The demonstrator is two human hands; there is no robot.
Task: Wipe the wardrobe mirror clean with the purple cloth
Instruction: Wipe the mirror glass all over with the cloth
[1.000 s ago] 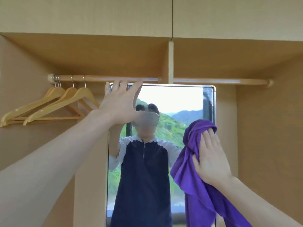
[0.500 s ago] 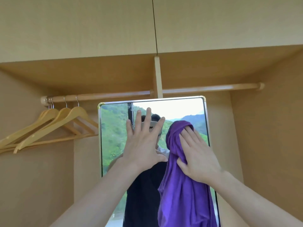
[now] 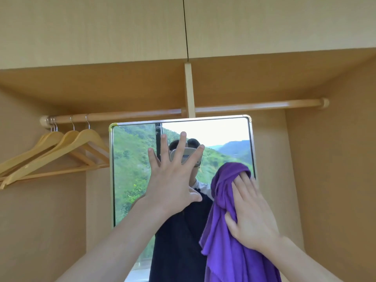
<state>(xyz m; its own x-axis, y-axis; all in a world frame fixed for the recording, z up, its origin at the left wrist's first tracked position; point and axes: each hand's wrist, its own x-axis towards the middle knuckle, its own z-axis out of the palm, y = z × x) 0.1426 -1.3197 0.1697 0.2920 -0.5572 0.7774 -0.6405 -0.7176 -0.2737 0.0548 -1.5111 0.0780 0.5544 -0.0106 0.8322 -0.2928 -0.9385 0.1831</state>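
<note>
head view looks up into an open wardrobe, where the mirror stands against the back panel under the hanging rail. the wiping step looks to be under way: the right hand lies flat with fingers loosely spread, pressing the purple cloth onto the glass near the mirror's right edge, rather than gripping it in a fist. the left hand is wide open, fingers splayed, holding nothing, palm toward the glass at mid-width; whether it touches the glass i cannot tell. next, i judge, the cloth needs sweeping across the uncovered left and upper glass with steady flat pressure, and the left hand's patch will want wiping too. the cloth is soft, matte, bunched at the top, its loose tail hanging down past the frame's bottom. the mirror is a smooth, glossy rectangle with a thin metallic frame and rounded corners. pale wooden hangers hang at left on the rail
</note>
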